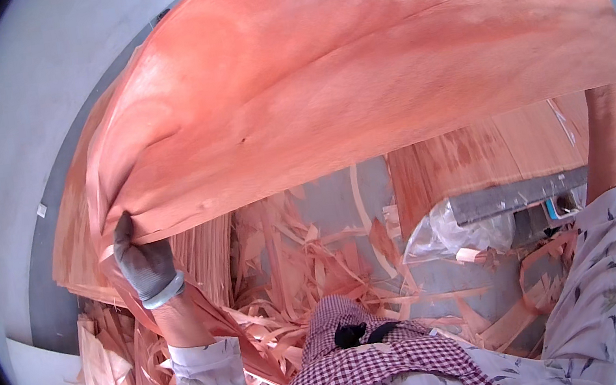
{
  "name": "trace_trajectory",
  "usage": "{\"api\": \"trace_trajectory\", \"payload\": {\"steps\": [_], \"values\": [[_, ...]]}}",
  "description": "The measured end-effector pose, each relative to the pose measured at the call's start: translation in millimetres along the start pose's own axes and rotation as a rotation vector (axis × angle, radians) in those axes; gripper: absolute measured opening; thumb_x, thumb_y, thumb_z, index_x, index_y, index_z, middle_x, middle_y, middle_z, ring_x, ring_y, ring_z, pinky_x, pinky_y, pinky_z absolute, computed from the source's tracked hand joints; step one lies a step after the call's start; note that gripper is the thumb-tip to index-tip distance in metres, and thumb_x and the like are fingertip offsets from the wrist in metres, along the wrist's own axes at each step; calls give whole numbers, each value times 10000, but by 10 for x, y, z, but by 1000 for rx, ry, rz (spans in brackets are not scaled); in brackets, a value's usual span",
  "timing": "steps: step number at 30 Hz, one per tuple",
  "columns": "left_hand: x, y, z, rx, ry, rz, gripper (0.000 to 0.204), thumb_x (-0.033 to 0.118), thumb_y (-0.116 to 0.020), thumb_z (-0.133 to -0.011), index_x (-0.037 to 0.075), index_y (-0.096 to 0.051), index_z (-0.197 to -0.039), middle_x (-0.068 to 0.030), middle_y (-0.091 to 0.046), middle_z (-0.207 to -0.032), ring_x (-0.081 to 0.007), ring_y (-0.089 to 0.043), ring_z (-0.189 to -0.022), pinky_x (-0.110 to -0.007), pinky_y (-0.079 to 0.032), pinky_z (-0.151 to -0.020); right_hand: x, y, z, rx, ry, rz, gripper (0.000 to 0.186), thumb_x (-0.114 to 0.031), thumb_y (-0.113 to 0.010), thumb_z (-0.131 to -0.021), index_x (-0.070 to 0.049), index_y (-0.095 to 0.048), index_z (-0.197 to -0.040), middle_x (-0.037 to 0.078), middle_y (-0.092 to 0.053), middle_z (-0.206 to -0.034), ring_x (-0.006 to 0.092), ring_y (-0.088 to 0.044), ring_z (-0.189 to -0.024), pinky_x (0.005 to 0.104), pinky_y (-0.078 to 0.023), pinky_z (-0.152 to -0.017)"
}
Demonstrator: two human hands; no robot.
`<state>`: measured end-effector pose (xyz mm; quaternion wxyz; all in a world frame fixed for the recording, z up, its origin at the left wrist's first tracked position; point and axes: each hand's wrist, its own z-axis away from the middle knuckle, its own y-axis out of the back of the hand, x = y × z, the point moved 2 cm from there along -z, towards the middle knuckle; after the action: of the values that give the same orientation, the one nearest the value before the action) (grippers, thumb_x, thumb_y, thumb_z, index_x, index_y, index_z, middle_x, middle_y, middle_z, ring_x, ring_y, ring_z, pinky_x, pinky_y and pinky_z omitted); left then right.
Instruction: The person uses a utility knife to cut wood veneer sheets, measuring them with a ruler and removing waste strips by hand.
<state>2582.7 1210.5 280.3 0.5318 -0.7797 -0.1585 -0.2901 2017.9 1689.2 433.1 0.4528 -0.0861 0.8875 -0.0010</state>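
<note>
A large, thin reddish wood veneer sheet [354,74] is lifted in front of me, bowed across the upper part of the head view, with a split near its upper right. My left hand [148,266], in a grey glove, is closed on its lower left corner, the thumb on the near face. The sheet folds and crumples around this corner. My right forearm [611,139] is raised and passes behind the sheet's right end. The sheet hides most or all of my right hand; small dark bits at the upper right edge are too small to identify.
Stacked veneer [203,264] lies beyond my left hand, and another veneer stack [485,154] at the right. Torn veneer strips [311,264] litter the grey floor around me. Clear plastic wrap [461,229] bunches below the right stack. A pale wall [13,189] stands at the left.
</note>
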Motion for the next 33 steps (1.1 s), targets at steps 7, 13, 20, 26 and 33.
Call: {"api": "trace_trajectory", "payload": {"steps": [7,13,20,26,33], "values": [[-569,303,-1100,25,-131,-87,257,128,-496,-927,-27,-599,-1104,-109,-605,-1092,-181,-567,-1029,-317,-463,-919,1002,-1196,-440,-70,-86,-61,369,-273,-600,-857,-47,-556,-1146,46,-588,-998,220,-534,-848,339,-424,-743],[-1213,298,-2364,56,-419,-344,282,120,-484,-930,-26,-574,-1153,-107,-568,-1182,-189,-520,-1109,-322,-427,-973,2045,-2383,-890,-38,-179,-217,374,-278,-605,-855,-49,-558,-1147,46,-592,-990,223,-538,-830,340,-434,-722],[-2442,-454,-3490,135,-98,-36,270,192,-507,-919,33,-605,-1115,-66,-605,-1102,-160,-563,-1023,-316,-464,-895,4110,-4138,83,-166,-910,-892,381,-285,-612,-852,-51,-560,-1147,45,-597,-980,227,-543,-809,342,-446,-697],[-3689,-1319,-4493,19,-170,-235,313,101,-555,-884,30,-515,-1187,-64,-550,-1147,-172,-538,-1051,-325,-445,-910,4265,-5674,856,-1063,-1176,-539,214,-158,-615,-854,-33,-649,-1024,75,-522,-1279,149,-508,-1057,286,-426,-888],[-5013,-1777,-5936,-25,-135,-175,295,145,-488,-929,-42,-546,-1150,-98,-565,-1149,-194,-537,-1068,-332,-427,-941,4682,-6861,-832,-1154,-609,-773,393,-163,-627,-878,6,-510,-1213,69,-649,-948,142,-597,-919,284,-452,-876]]}}
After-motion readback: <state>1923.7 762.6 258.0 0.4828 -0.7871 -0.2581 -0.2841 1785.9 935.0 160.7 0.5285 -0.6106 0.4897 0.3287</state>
